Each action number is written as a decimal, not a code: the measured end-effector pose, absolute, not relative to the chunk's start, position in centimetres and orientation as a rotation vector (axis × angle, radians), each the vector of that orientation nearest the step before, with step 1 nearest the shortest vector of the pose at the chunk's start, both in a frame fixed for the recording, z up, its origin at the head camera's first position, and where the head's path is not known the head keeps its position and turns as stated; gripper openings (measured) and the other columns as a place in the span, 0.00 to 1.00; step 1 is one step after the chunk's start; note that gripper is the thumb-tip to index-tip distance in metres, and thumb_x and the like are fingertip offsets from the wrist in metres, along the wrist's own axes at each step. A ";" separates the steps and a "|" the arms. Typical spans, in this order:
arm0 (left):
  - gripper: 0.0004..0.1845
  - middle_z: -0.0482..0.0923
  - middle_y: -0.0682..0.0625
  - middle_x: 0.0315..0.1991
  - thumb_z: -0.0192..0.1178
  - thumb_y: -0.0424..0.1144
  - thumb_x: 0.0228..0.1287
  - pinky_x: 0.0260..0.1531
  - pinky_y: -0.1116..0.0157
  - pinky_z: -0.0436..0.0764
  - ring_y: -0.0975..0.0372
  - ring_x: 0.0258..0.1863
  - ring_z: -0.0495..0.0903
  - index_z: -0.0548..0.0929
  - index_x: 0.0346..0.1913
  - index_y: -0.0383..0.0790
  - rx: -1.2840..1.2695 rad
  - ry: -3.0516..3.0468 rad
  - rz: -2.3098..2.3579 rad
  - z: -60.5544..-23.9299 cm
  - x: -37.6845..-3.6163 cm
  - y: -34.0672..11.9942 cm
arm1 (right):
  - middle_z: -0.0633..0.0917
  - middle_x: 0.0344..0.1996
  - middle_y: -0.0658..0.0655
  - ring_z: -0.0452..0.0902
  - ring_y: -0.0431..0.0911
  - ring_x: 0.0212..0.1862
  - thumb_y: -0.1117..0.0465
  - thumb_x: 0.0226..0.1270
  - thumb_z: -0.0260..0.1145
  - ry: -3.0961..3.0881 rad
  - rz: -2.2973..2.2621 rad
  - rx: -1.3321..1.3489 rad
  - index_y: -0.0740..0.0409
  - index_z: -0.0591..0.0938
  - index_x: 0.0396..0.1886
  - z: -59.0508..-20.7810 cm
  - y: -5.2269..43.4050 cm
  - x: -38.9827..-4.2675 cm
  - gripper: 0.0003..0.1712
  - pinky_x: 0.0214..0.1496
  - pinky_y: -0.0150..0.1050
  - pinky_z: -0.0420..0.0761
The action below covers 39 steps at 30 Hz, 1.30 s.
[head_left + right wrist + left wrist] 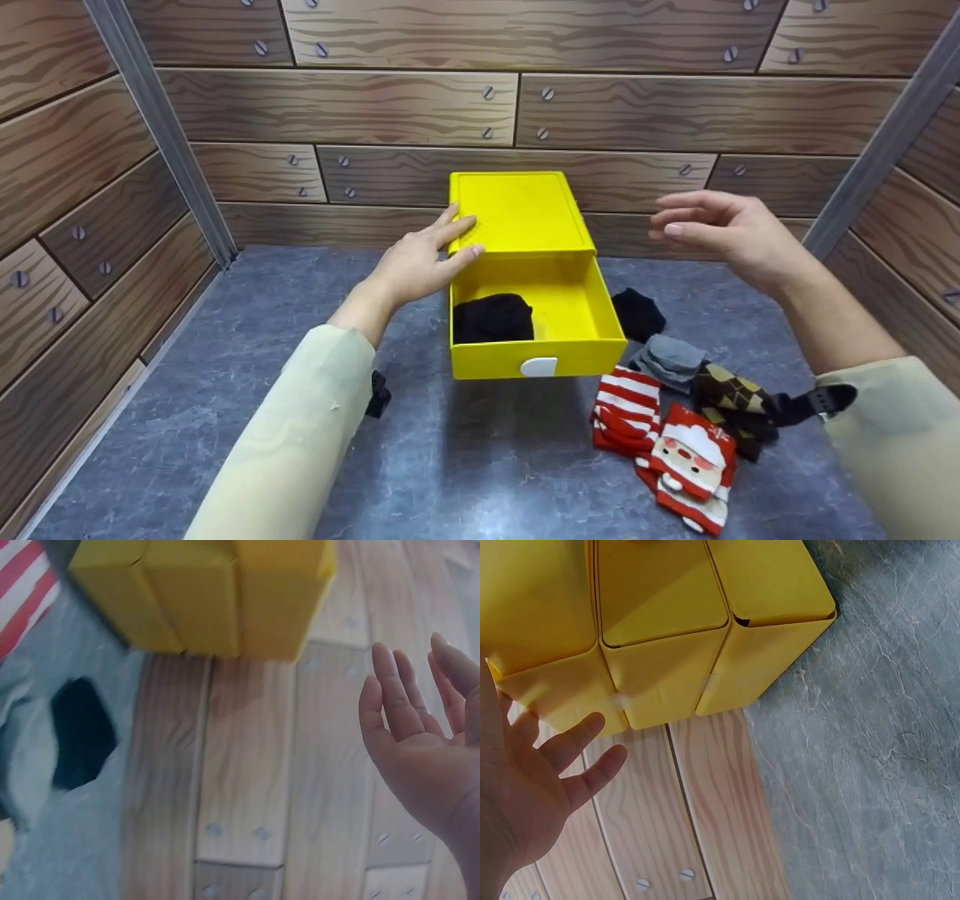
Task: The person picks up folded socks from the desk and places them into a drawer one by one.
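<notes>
Now the grey table (465, 465) carries a yellow drawer box (525, 217), with its drawer (559, 330) pulled out toward the person. Inside the drawer, at the left, lies a black sock (493, 318). The left hand (420, 259) rests on the left edge of the box with straight fingers and grips nothing. The right hand (724, 229) hovers to the right of the box, fingers relaxed and empty. Beside the drawer lie the Santa socks (686, 461), a grey sock (671, 360) and another black sock (637, 313).

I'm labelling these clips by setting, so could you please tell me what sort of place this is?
Probably a staged recording booth, not a real room: walls printed with wood planks and screws, metal corner posts, and a grey stone-look tabletop bearing a yellow drawer box and socks.
</notes>
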State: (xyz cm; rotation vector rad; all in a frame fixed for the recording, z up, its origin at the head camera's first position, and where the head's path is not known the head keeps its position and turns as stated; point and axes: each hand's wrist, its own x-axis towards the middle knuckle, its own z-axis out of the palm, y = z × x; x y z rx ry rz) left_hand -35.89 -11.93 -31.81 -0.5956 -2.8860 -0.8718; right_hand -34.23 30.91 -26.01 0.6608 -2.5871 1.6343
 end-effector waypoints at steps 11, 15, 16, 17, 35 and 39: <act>0.41 0.42 0.61 0.87 0.44 0.76 0.75 0.75 0.43 0.63 0.49 0.81 0.60 0.58 0.85 0.65 -0.625 -2.878 -0.880 -31.7 -35.9 -11.8 | 0.89 0.54 0.53 0.88 0.44 0.54 0.63 0.77 0.70 -2.425 1.918 0.518 0.57 0.83 0.69 -30.6 34.9 -37.1 0.23 0.55 0.35 0.84; 0.41 0.43 0.60 0.87 0.44 0.75 0.76 0.74 0.44 0.65 0.49 0.80 0.63 0.58 0.85 0.65 -0.638 -2.868 -0.871 -31.6 -35.9 -11.7 | 0.90 0.53 0.53 0.89 0.44 0.53 0.65 0.77 0.70 -2.350 2.042 0.490 0.55 0.84 0.67 -32.2 35.9 -37.8 0.21 0.53 0.34 0.85; 0.41 0.43 0.60 0.87 0.44 0.75 0.76 0.74 0.44 0.65 0.49 0.79 0.63 0.58 0.85 0.65 -0.637 -2.866 -0.868 -31.6 -35.9 -11.7 | 0.90 0.52 0.53 0.89 0.44 0.53 0.65 0.76 0.70 -2.336 2.070 0.481 0.55 0.84 0.66 -32.6 36.0 -38.0 0.21 0.53 0.34 0.85; 0.41 0.43 0.60 0.87 0.44 0.75 0.76 0.74 0.44 0.66 0.49 0.79 0.64 0.58 0.85 0.64 -0.636 -2.865 -0.865 -31.6 -35.9 -11.7 | 0.90 0.52 0.53 0.89 0.44 0.53 0.66 0.76 0.70 -2.322 2.099 0.473 0.56 0.84 0.66 -32.9 36.2 -38.2 0.21 0.53 0.34 0.85; 0.42 0.43 0.61 0.87 0.45 0.76 0.75 0.75 0.44 0.64 0.49 0.81 0.59 0.59 0.85 0.65 -0.595 -2.878 -0.855 -31.7 -35.9 -12.0 | 0.85 0.60 0.46 0.80 0.37 0.58 0.54 0.78 0.70 -2.635 1.854 0.256 0.54 0.77 0.75 -38.5 36.7 -40.9 0.30 0.60 0.35 0.81; 0.42 0.43 0.60 0.87 0.45 0.77 0.74 0.75 0.44 0.64 0.50 0.81 0.59 0.59 0.85 0.65 -0.603 -2.874 -0.871 -31.9 -35.8 -11.9 | 0.76 0.73 0.60 0.74 0.46 0.67 0.49 0.77 0.70 -2.759 1.787 0.208 0.60 0.71 0.79 -39.6 36.7 -41.0 0.39 0.72 0.49 0.74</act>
